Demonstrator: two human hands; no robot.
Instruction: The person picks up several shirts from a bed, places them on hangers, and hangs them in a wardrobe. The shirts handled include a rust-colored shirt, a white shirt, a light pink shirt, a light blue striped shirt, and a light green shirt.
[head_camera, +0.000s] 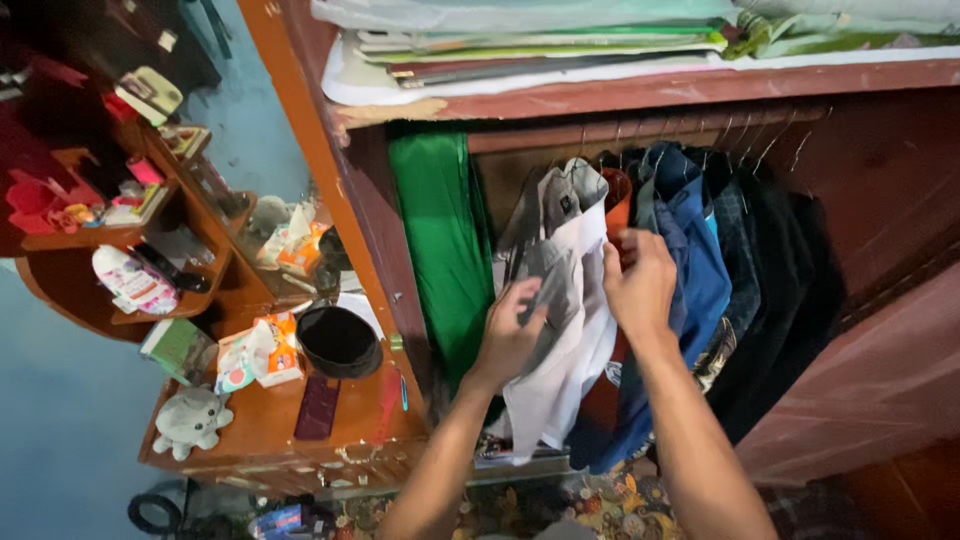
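Both forearms reach in: left hand (510, 335) pinches hanging grey-white cotton shirt (560, 300); right hand (640, 285) grips its far edge, mid-sorting; careful parting needed.

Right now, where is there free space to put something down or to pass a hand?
A bare strip of the wooden side shelf lies between the dark flat case and the wardrobe frame. A gap opens between the green cloth and the white-grey shirt that both hands hold. Right of the blue shirt, hangers are packed tight.
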